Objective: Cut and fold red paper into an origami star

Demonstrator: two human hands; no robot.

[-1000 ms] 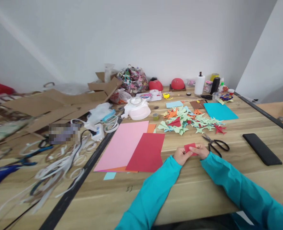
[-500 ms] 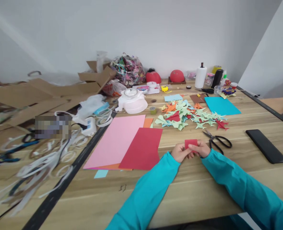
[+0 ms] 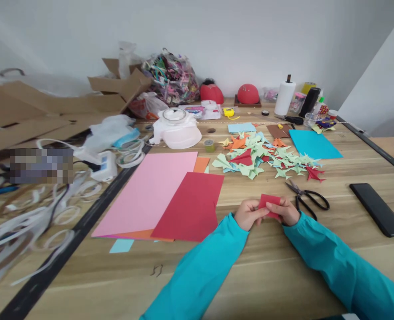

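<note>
A small piece of red paper [image 3: 269,201] is held above the table between my two hands. My left hand [image 3: 247,214] pinches its left side, and my right hand [image 3: 287,210] grips the right side with the thumb lying across the front. The fingers behind the paper are partly hidden. Black-handled scissors [image 3: 307,198] lie with blades parted just right of my right hand. Left of my hands, a large red sheet [image 3: 190,206] overlaps a pink sheet [image 3: 153,191]. Beyond my hands spreads a pile of folded paper shapes [image 3: 255,155], mostly pale green, some red and orange.
A black phone [image 3: 379,209] lies at the right. Farther back are a blue sheet [image 3: 315,144], a roll of green tape [image 3: 209,145] and a white plastic object [image 3: 177,129]. Tangled straps and cables [image 3: 33,218], a power strip [image 3: 105,166] and cardboard [image 3: 50,106] fill the left.
The camera view has shifted slightly. The red paper is turned a little and sits more tilted between my fingers; both hands still hold it.
</note>
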